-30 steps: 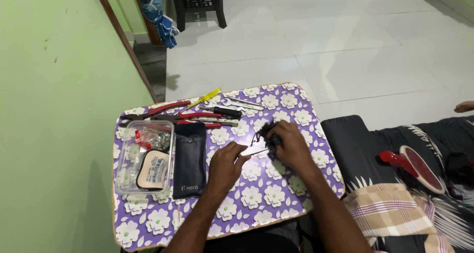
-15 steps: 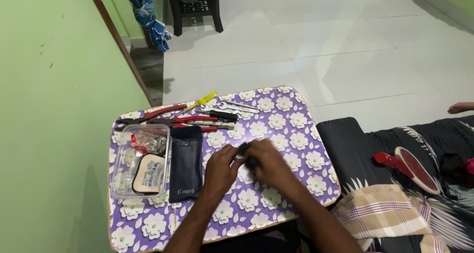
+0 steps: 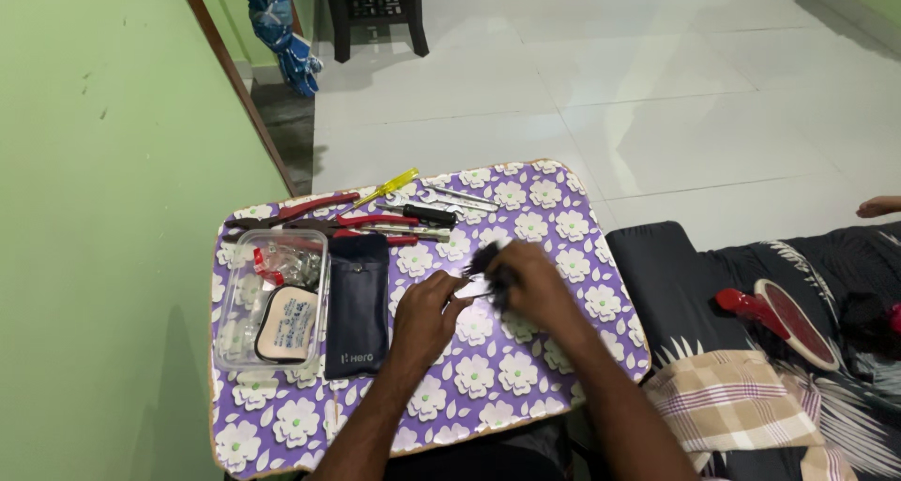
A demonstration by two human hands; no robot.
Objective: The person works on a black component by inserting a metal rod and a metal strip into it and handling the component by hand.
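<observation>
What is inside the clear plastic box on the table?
The clear plastic box holds a flat dark-rimmed oval item and small red and clear parts. Anything beneath them is covered.

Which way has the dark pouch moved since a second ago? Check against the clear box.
No. The dark pouch still lies along the clear box's right side, just below the red-handled pliers.

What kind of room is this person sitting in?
Most likely a room in a home, used as a small repair spot. The floor is shiny white tile, the wall is painted green, and a little table with a purple flowered cover holds hand tools and a clear plastic box.
</observation>
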